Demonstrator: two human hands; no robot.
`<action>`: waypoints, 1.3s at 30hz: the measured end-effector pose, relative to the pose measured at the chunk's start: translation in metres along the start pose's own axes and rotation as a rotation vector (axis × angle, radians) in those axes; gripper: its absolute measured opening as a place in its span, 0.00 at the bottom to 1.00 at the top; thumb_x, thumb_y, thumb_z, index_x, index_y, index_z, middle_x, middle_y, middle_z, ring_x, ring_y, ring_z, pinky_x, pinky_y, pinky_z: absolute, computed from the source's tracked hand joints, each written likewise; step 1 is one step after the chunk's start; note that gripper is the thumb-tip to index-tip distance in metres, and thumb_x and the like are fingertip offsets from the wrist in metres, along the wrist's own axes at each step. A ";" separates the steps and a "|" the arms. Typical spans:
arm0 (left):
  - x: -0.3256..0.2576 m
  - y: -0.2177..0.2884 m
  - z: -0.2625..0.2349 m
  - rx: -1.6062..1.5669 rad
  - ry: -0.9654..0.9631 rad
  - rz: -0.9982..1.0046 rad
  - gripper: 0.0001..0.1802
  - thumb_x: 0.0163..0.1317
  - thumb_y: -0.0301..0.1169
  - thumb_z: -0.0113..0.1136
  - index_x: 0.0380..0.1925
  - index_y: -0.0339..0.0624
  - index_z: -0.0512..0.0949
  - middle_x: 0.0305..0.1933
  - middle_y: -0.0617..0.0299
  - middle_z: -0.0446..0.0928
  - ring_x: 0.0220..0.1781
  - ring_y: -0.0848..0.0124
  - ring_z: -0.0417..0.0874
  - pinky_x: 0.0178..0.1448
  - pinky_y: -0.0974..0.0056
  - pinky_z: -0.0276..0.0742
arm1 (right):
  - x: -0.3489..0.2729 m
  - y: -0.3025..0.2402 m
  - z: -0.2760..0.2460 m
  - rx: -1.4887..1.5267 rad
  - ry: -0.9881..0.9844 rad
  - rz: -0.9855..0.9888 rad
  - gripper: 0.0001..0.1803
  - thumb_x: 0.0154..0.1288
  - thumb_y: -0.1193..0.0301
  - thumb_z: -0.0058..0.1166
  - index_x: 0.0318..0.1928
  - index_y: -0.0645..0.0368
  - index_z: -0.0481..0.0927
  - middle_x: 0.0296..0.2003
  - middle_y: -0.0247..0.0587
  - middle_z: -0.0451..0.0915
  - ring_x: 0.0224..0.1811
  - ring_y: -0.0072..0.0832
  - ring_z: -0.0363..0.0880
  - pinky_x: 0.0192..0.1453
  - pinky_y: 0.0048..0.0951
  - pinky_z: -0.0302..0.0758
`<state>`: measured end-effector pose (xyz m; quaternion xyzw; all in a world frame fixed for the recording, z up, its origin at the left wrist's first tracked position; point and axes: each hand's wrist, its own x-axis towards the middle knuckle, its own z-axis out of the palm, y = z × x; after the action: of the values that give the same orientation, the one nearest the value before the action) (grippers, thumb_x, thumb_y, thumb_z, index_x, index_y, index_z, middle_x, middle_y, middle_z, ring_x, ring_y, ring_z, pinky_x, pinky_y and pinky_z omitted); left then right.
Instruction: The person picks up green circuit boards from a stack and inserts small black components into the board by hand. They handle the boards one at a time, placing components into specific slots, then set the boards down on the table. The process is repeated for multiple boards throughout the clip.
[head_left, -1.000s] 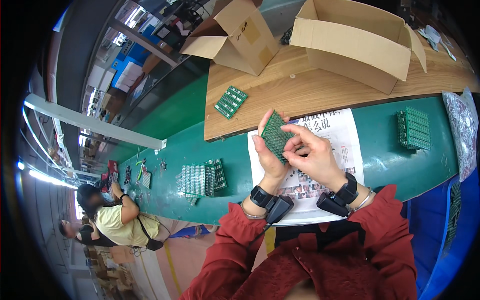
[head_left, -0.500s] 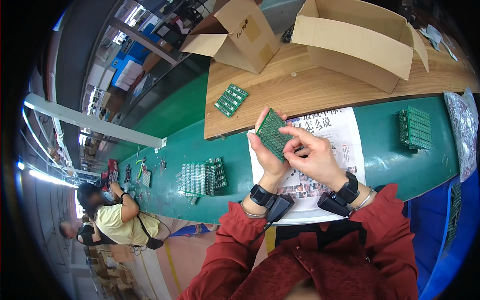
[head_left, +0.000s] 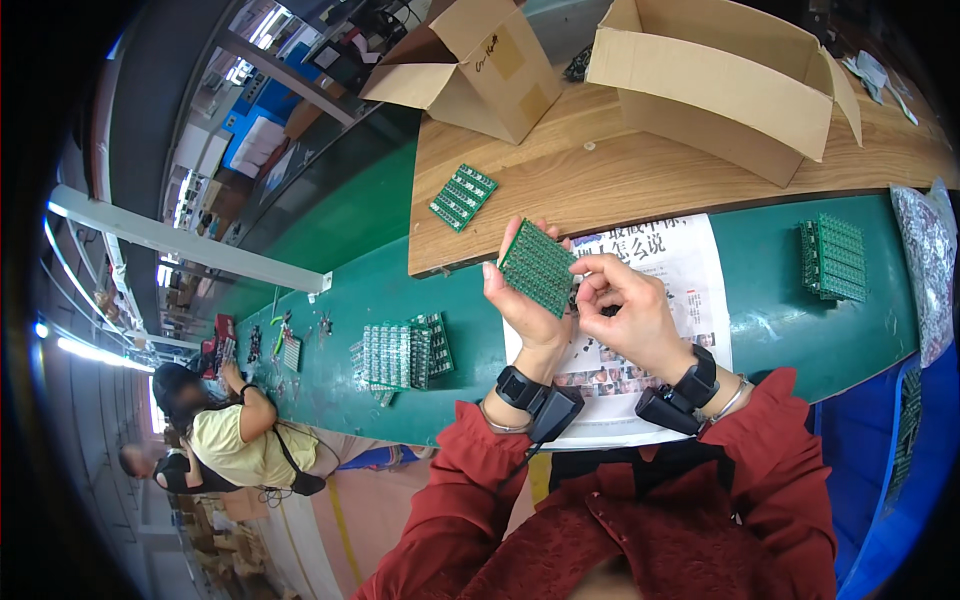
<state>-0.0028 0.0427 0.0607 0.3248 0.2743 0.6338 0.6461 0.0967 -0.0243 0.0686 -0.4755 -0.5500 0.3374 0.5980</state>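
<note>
My left hand (head_left: 530, 318) grips a green circuit board (head_left: 540, 268) by its edges, tilted above the newspaper. The face turned up carries dense rows of small solder points. At the board's right edge my right hand (head_left: 632, 310) is closed, thumb and forefinger pinched together. Something small and dark shows under its curled fingers; I cannot make out what it is. Below the hands lies the printed newspaper (head_left: 690, 300), with small dark bits scattered on it.
Stacked circuit boards (head_left: 398, 355) lie to the left, another stack (head_left: 832, 258) to the right. One board (head_left: 463, 198) rests on the wooden board (head_left: 560, 190). Behind stand two open cardboard boxes (head_left: 715, 90). A bubble-wrap bag (head_left: 925, 265) lies far right. A person (head_left: 235, 435) works at the left.
The circuit board has turned in my left hand, its face now more toward me. My right hand's fingers have shifted slightly along its right edge.
</note>
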 end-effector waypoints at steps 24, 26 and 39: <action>-0.005 -0.003 -0.007 0.221 -0.120 0.071 0.42 0.63 0.59 0.37 0.65 0.35 0.58 0.57 0.50 0.69 0.55 0.62 0.72 0.61 0.57 0.68 | 0.001 -0.008 0.002 0.101 0.014 0.022 0.21 0.53 0.83 0.58 0.50 0.62 0.74 0.31 0.36 0.80 0.32 0.18 0.80 0.35 0.22 0.81; -0.008 -0.004 -0.009 0.283 -0.179 0.098 0.41 0.63 0.58 0.38 0.66 0.35 0.57 0.57 0.50 0.69 0.55 0.63 0.72 0.62 0.58 0.68 | 0.000 -0.007 0.004 0.101 0.014 0.002 0.24 0.52 0.83 0.59 0.53 0.61 0.74 0.32 0.35 0.80 0.33 0.17 0.79 0.35 0.20 0.81; -0.007 -0.005 -0.009 0.313 -0.163 0.151 0.41 0.62 0.55 0.41 0.65 0.33 0.58 0.56 0.50 0.71 0.55 0.64 0.73 0.60 0.59 0.69 | 0.000 -0.005 0.001 -0.205 -0.018 -0.198 0.15 0.54 0.84 0.57 0.43 0.64 0.75 0.34 0.40 0.78 0.34 0.25 0.80 0.35 0.25 0.79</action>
<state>-0.0066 0.0363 0.0512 0.4913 0.2910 0.6018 0.5584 0.0952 -0.0259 0.0733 -0.4744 -0.6311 0.2231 0.5717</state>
